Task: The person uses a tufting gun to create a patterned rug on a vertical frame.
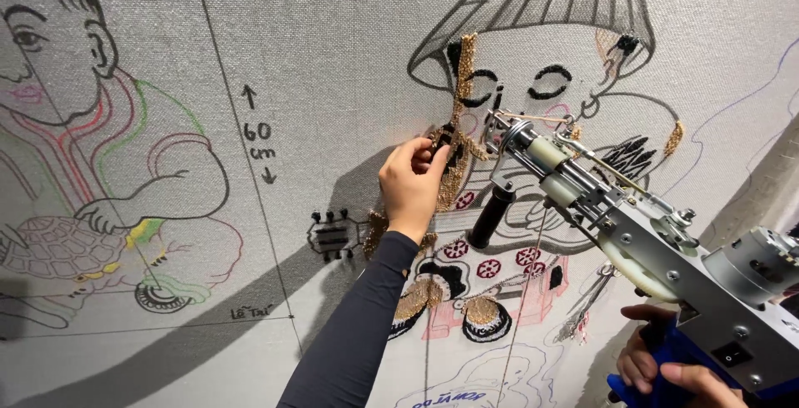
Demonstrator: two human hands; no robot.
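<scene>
A stretched grey backing cloth (333,34) fills the view, covered with drawn outlines of figures. My left hand (412,179) reaches up in a dark sleeve and pinches a patch of gold and black tufted yarn (454,154) near the middle of the cloth. My right hand (666,366) grips the blue handle of a tufting gun (632,233) at the lower right. The gun's metal nose (499,129) points at the cloth just right of my left fingers. A thin yarn strand (533,117) runs across the gun's front.
A figure in a conical hat (549,9) is drawn at the top right, partly filled with gold, black and red tufts (466,291). Another drawn figure (100,125) with a turtle sits on the left. Pencil guide lines (241,150) and handwritten marks cross the cloth.
</scene>
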